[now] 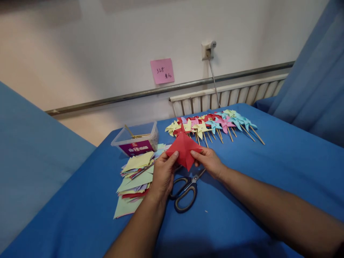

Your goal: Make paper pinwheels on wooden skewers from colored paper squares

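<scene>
Both hands hold one folded red paper sheet (184, 149) just above the blue-covered table (268, 186), abt mid-table, slightly toward the far edge. Left hand (163, 175) pinches the sheet's left corner w/ thumb on top, other fingers curled under; right hand (209, 161) pinches the right corner the same way, thumb over the paper. The sheet is tented, peak pointing to the far edge, lower tip pointing toward the person.

Right below the sheet, btwn the wrists, black-and-grey handled scissors (185, 191) lie flat on the cloth, handles toward the near edge, blades partly hidden under the paper and the hands; can't tell if blades are shut.

Left of the left hand: loose stack of coloured paper squares (134, 179), yellow, green, purple, red, fanned out and touching the hand's side. Beyond the stack, near the far-left corner, a clear plastic box w/ purple label (136, 139), open top, thin wooden sticks inside.

Along the far edge, behind the red sheet, a row of finished paper pinwheels on wooden sticks (215, 125), yellow, red, pink, light blue, overlapping, sticks angled to the right.

On the wall behind: pink sticky note (162, 71) w/ handwriting, white wall plug w/ cable (208, 50), white radiator (228, 96).
</scene>
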Demonstrator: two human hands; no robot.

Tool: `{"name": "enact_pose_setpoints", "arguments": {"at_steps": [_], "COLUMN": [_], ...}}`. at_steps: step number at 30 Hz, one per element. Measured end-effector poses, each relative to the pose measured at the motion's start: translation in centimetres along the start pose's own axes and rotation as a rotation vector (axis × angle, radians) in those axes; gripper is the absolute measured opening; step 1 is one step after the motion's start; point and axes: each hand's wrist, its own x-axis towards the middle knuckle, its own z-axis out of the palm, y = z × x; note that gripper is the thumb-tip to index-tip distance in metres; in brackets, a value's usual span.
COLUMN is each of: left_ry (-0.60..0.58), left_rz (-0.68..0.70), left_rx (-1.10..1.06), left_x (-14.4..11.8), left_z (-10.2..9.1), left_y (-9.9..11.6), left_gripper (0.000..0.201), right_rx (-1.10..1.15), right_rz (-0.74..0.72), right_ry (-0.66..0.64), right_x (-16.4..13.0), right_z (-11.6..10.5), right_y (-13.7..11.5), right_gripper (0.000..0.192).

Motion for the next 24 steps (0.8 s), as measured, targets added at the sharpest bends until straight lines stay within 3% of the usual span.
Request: {"name": "enact_pose_setpoints", "arguments": {"at_steps": [7, 12, 15, 18, 21, 24], "left_ry": [-0.028, 0.061, 0.123, 0.145, 0.147, 0.111], "left_rz": [-0.005, 0.016, 0.021, -0.003, -0.031, -0.034], "left_rx": [0.009, -0.031, -0.07, -0.088, -0.099, -0.107], "left_x": [-0.4, -0.2, 0.1, 0.2, 0.2, 0.1], "left_z": [0.7, 0.6, 0.5, 0.4, 0.4, 0.3], "left_y": [0.0, 0.1, 0.2, 0.4, 0.4, 0.3], "left_gripper": [0.037, 0.037, 0.034, 0.035, 0.035, 0.037], "right_rx": [-0.076, -0.142, -0.243, -0.426, -0.64, -0.801], "right_rz": [-0.032, -0.099, -0.224, -0.425, -0.63, -0.734], "right_ry": [-0.04, -0.051, 0.026, 0.122, 0.102, 0.028], "right_x": [-0.2, -0.4, -0.7, -1.0, -1.5, -2.1], "right_z": [0.3, 0.1, 0.0, -0.1, 0.1, 0.4], "right_y": [0.0, 0.1, 0.0, -0.4, -1.0, -1.4], "right_gripper": [0.034, 0.03, 0.026, 0.038, 0.055, 0.059]}}
